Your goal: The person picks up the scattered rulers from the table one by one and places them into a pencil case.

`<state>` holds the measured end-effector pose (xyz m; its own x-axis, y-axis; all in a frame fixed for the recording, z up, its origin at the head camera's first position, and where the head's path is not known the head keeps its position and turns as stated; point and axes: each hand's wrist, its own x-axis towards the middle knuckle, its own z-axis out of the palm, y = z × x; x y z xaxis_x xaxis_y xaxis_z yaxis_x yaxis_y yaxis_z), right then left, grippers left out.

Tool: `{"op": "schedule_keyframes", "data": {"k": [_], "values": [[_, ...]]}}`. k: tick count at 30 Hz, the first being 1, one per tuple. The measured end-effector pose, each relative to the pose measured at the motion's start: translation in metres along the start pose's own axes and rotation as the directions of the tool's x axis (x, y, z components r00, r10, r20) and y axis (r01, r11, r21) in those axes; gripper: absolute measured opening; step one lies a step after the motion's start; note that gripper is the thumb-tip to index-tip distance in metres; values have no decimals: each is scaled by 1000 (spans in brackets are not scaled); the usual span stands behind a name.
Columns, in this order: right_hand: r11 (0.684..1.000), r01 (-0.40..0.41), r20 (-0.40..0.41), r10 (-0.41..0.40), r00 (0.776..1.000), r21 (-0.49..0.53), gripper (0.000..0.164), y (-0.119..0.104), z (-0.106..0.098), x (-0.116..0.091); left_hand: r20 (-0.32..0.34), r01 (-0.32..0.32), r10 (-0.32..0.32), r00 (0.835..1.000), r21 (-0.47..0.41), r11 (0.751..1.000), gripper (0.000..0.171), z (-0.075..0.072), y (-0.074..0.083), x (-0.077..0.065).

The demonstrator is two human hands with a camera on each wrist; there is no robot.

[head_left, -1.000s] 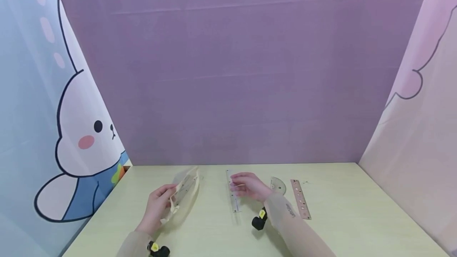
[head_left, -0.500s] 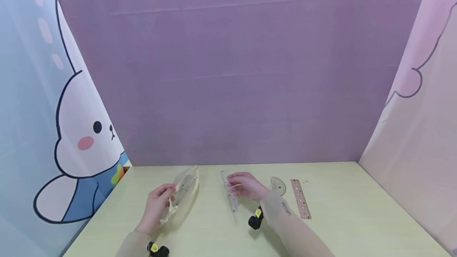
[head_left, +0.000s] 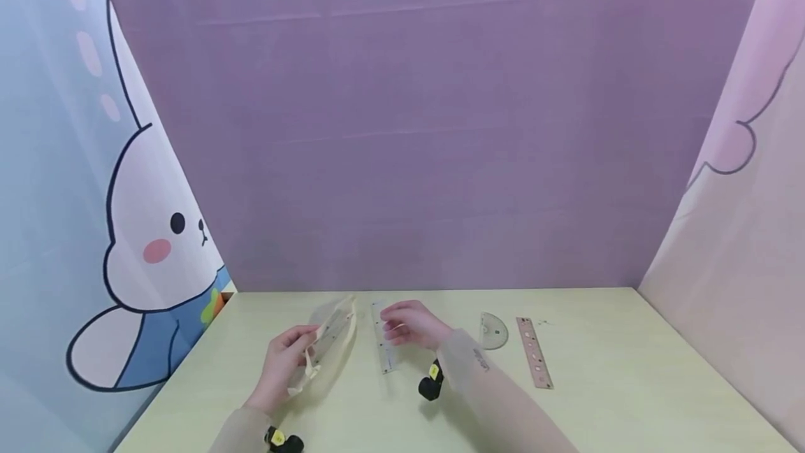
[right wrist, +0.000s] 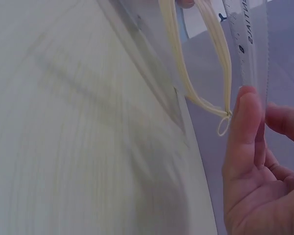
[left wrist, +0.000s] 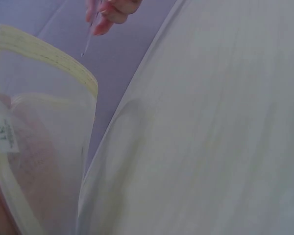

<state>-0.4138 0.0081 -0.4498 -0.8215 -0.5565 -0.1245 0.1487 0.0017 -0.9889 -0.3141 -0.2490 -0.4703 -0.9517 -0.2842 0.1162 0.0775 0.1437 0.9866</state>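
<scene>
In the head view my left hand (head_left: pixel 286 362) grips the near edge of a translucent pouch (head_left: pixel 333 344) with cream trim, its mouth spread apart. The left wrist view shows the pouch's cream rim (left wrist: pixel 49 56) and a small white printed label (left wrist: pixel 7 134) at its side. To the right, my right hand (head_left: pixel 415 324) pinches a clear plastic ruler (head_left: pixel 382 348) between thumb and fingers, held upright beside the pouch. From the right wrist, the ruler (right wrist: pixel 247 44) carries dark markings and stands just right of the cream-edged opening (right wrist: pixel 225 54), where a small loop (right wrist: pixel 224 126) hangs.
A clear half-round protractor (head_left: pixel 493 331) lies on the pale table (head_left: pixel 616 383) right of my hands. Further right lies a pinkish ruler (head_left: pixel 534 353) with cut-out shapes. A purple cloth (head_left: pixel 428 159) rises behind the table, with printed curtains at both sides.
My right hand has carried the clear ruler leftward, closer to the pouch. The left hand and the pouch have stayed nearly in place.
</scene>
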Motion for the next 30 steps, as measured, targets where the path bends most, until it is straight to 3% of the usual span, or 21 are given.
{"op": "schedule_keyframes", "data": {"k": [17,30], "values": [[996,-37,-74,32,997,-77,27,-7,27,26,18,13,-12,1000,-54,998,26,1,-3,1],[996,-42,-147,31,989,-73,22,1,42,43,-16,-9,9,1000,10,1000,24,4,-2,-3]]}}
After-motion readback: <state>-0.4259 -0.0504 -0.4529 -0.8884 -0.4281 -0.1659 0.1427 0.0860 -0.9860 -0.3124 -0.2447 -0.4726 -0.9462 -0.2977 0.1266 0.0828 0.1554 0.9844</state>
